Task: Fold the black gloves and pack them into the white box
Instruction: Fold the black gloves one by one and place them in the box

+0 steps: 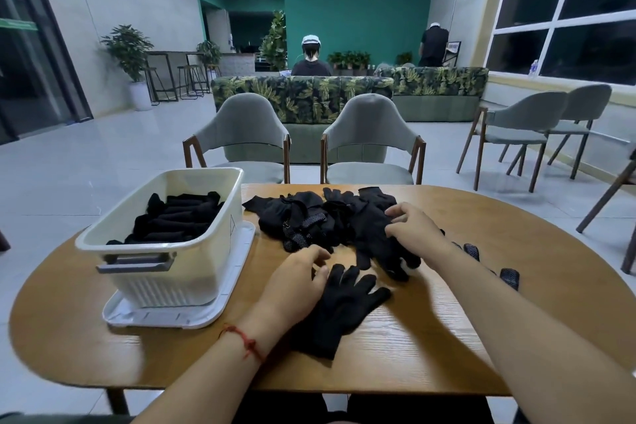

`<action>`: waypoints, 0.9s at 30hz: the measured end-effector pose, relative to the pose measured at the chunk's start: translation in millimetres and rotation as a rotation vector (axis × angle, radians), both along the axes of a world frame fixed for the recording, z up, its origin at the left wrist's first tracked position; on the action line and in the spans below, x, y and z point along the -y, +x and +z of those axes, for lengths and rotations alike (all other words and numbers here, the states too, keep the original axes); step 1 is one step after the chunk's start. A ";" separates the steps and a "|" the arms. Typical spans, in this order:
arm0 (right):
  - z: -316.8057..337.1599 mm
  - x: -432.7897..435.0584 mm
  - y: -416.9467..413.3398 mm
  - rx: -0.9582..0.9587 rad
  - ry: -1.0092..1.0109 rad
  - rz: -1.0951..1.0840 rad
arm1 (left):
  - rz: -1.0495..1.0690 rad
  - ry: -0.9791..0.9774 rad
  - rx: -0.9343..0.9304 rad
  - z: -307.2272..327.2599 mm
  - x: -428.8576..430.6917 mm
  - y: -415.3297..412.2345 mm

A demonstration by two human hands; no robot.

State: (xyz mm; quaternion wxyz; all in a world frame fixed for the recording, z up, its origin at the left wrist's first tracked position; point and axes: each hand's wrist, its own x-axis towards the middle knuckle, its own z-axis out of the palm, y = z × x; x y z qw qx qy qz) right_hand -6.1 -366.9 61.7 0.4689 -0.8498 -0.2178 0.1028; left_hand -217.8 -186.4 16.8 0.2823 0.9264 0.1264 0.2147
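A heap of loose black gloves (pixel 309 217) lies on the wooden table (pixel 481 303) beyond my hands. One black glove (pixel 344 306) lies flat, fingers spread, in front of me. My left hand (pixel 296 282) rests on its left edge with fingers curled over it. My right hand (pixel 413 227) reaches into the right side of the heap, fingers bent into the fabric. The white box (pixel 206 251) stands at the left on its lid and holds several folded black gloves (pixel 175 220).
The box's white lid (pixel 155 317) sticks out under it. More dotted gloves (pixel 488 262) lie to the right, partly behind my right forearm. Two grey chairs (pixel 371 141) stand at the far table edge. People are far behind a sofa.
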 end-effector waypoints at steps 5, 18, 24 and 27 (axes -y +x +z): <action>14.1 -10.0 -3.3 0.140 -0.224 0.113 | -0.134 0.251 -0.238 1.0 8.0 21.7; 25.6 -15.3 -9.0 -0.098 0.116 0.125 | -0.051 0.220 -0.133 -9.1 11.1 -0.1; 29.8 -16.1 -9.3 -0.243 0.280 0.136 | -0.187 0.300 -0.478 -15.6 27.3 -11.9; 35.2 -14.8 -9.8 -0.356 0.367 0.178 | -0.208 0.312 -0.536 -12.9 31.1 -12.5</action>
